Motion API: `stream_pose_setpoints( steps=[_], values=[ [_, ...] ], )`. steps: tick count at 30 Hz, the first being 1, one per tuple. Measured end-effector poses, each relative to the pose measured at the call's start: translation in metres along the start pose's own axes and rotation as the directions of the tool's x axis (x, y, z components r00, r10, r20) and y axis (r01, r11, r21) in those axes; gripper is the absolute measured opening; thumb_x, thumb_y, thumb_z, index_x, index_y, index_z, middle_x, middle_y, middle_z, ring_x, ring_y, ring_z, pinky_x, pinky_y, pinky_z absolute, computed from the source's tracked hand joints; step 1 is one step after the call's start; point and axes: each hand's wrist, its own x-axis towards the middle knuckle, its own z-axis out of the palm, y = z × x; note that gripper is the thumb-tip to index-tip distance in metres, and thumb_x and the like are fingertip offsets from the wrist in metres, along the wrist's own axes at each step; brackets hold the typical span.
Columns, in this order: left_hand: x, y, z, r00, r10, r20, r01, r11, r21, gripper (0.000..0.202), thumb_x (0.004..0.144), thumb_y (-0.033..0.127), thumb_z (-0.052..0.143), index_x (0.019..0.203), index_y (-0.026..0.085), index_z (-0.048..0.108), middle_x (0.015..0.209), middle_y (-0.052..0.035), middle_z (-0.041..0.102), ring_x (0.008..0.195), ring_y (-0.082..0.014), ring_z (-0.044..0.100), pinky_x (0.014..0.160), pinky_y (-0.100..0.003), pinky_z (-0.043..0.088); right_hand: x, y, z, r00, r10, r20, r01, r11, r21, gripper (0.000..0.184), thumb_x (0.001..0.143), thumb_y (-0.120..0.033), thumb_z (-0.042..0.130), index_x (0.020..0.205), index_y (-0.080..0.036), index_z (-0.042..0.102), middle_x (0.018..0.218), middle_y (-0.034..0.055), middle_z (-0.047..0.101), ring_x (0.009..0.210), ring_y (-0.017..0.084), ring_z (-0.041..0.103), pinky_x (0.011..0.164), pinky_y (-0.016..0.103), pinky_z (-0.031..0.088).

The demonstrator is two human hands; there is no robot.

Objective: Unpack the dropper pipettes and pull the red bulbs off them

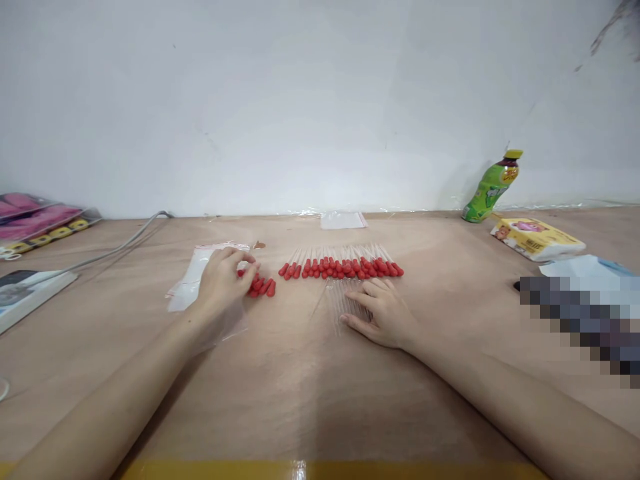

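A brown bench (250, 413) meets a pale wall (300, 100) along its far edge. Toward that edge, a row of red-bulbed clear tubes (345, 268) runs from left to right, bulbs facing the near edge. The right hand (383, 313), thumb apart from fingers, touches bare clear tubes (336, 305) before the row. The left hand (225, 277) curls at loose red bulbs (263, 287). Whether either hand grips anything cannot be told.

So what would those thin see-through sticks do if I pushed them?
The see-through sticks look straight, so they're probably stiff. They're very thin, so likely light and maybe easy to snap. They lie side by side at the right hand, so one push might shift several together.
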Motion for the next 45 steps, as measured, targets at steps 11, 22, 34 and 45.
stream_pose_setpoints(
  steps=[11,22,34,45],
  values=[
    [0.036,0.043,0.025,0.892,-0.194,0.407,0.133,0.976,0.176,0.032,0.072,0.049,0.048,0.078,0.025,0.068,0.098,-0.0096,0.062,0.104,-0.0313,0.048,0.085,-0.045,0.033,0.002,0.007,0.005,0.951,0.151,-0.27,-0.128,0.986,0.103,0.027,0.085,-0.034,0.046,0.077,-0.018,0.067,0.057,0.0022,0.05,0.061,0.014,0.046,0.063,0.03,0.036],
    [0.048,0.045,0.028,0.893,-0.202,0.402,0.127,0.97,0.206,0.031,0.079,0.036,0.041,0.071,0.014,0.061,0.087,-0.0171,0.063,0.09,-0.0333,0.055,0.077,-0.044,0.038,0.002,0.011,0.005,0.919,0.214,-0.332,-0.164,0.971,0.173,0.018,0.082,-0.029,0.05,0.082,-0.018,0.065,0.064,0.0033,0.054,0.064,0.015,0.051,0.065,0.032,0.042],
    [-0.053,0.078,0.029,0.892,0.453,0.012,-0.409,0.816,-0.408,0.012,0.086,0.027,0.046,0.084,0.017,0.052,0.076,-0.0013,0.056,0.068,-0.012,0.054,0.06,-0.023,0.043,0.0,0.004,-0.002,0.987,-0.086,-0.132,0.091,0.995,0.032,0.046,0.08,-0.04,0.054,0.122,-0.022,0.049,0.124,0.0078,0.052,0.119,0.024,0.042,0.1,0.045,0.03],
    [-0.055,0.09,0.027,0.867,0.494,-0.062,-0.464,0.757,-0.461,0.013,0.083,0.024,0.052,0.093,0.016,0.055,0.085,-0.0042,0.06,0.078,-0.0136,0.056,0.07,-0.026,0.045,0.001,-0.001,0.003,0.975,-0.207,-0.082,0.212,0.976,0.054,0.021,0.085,-0.027,0.049,0.1,-0.02,0.063,0.104,0.0026,0.066,0.114,0.02,0.049,0.103,0.046,0.028]
  ],
)
